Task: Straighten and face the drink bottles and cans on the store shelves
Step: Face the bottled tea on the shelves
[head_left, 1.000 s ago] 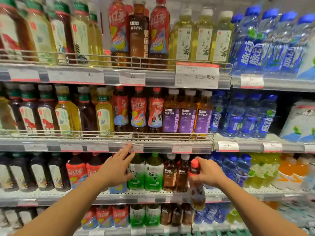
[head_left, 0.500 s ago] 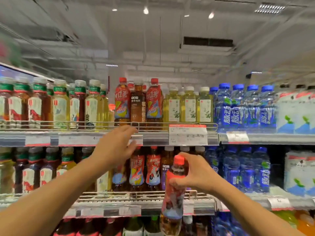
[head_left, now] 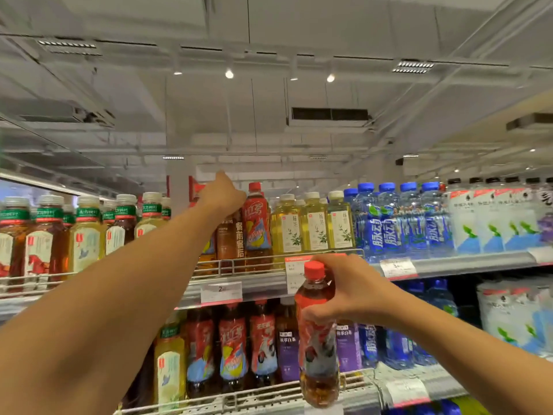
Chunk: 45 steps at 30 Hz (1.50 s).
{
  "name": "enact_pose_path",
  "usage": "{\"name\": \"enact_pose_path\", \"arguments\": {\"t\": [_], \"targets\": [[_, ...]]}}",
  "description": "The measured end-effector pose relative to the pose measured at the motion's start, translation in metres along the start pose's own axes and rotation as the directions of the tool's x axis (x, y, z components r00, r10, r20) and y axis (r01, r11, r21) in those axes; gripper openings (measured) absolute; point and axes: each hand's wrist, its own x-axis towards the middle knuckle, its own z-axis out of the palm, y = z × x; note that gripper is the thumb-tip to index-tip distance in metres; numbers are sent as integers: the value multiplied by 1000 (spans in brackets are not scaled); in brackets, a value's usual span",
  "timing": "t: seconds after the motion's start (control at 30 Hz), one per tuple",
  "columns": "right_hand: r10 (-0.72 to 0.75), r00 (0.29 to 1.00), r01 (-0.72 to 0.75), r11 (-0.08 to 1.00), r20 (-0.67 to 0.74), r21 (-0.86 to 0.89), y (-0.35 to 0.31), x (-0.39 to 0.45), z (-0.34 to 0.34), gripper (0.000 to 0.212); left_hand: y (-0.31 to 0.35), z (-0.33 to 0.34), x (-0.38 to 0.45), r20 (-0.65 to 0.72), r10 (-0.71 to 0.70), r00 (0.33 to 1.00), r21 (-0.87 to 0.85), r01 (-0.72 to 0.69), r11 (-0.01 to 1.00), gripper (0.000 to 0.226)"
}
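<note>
Up high, left hand (head_left: 223, 194) reaching into the top shelf's red-tea row, fingers out of sight behind the bottles, so grip cannot be told; likely feeling for or opening a gap there. Lower and nearer, right hand (head_left: 348, 290) wrapped round the neck and shoulder of a red-capped, red-labelled clear plastic tea bottle (head_left: 318, 330), held upright and off any shelf, in front of the middle shelf's row; probably kept clear of the racks and ready to go up where the left hand is working.

Just right of the left hand, a matching red-capped red-label bottle (head_left: 256, 226) standing at the front of the top shelf's wire rail (head_left: 248, 262), with a brown bottle with a dark label (head_left: 229, 238) beside it, partly covered by the left wrist. Further right, pale yellow tea bottles with white caps (head_left: 312, 224), then blue-capped blue-labelled water bottles (head_left: 392, 223). Far left, green-banded amber and yellow tea bottles (head_left: 85, 232). Below, middle-shelf red-label bottles (head_left: 233, 345) and purple-label bottles (head_left: 287, 348), fronts facing out.

Price tags (head_left: 221, 292) too blurred to read. Held bottle's label smeared by motion. Left forearm hiding much of the left-hand rows; far-right white packs cut by the frame edge.
</note>
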Motion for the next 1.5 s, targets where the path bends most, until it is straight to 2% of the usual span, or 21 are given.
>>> {"name": "enact_pose_path", "arguments": {"t": [0.1,0.23,0.4,0.67,0.73,0.83,0.9,0.97,1.1,1.23,1.3,1.4,1.5], "targets": [[8,1000,-8,1000,-3,-2,-2,-13,-10,36,-4,4,21,-9,-72,997,-98,71,993,49],[38,999,-38,999,10,-9,-2,-28,-20,39,-13,6,30,-22,-112,993,-83,110,991,53],[70,997,-70,997,9,29,-3,-36,-25,40,-10,6,23,47,-124,991,-99,128,987,41],[83,997,-82,993,-2,85,-9,-30,-24,36,-4,-9,-1,45,50,998,5,-50,999,52],[82,997,-81,994,-12,69,-9,-23,-19,42,-12,-9,-7,8,91,996,-71,-91,993,45],[62,998,-61,997,-31,49,-11,-10,-14,44,-23,-17,-20,-148,163,976,-220,-193,956,31],[47,998,-44,997,-48,60,-13,0,-13,42,-28,-29,-25,-256,213,943,-280,-284,917,31],[48,997,-43,997,-67,65,-14,11,-12,41,-31,-44,-34,-294,236,926,-333,-330,883,36],[29,993,-24,999,-111,43,-19,36,-9,44,-45,-63,-72,-155,214,964,-531,-264,805,32],[25,988,-11,995,-150,96,-28,62,-6,44,-85,-44,-122,-31,297,955,-512,-270,815,17],[17,983,-1,997,-184,83,-34,75,-4,49,-114,-26,-140,-41,331,943,-437,-315,843,25],[11,971,14,995,-240,103,-45,97,-2,62,-156,7,-154,-115,347,931,-299,-366,881,51],[-28,938,76,989,-345,128,-55,122,0,68,-183,34,-154,-165,382,909,-210,-411,887,69]]}}
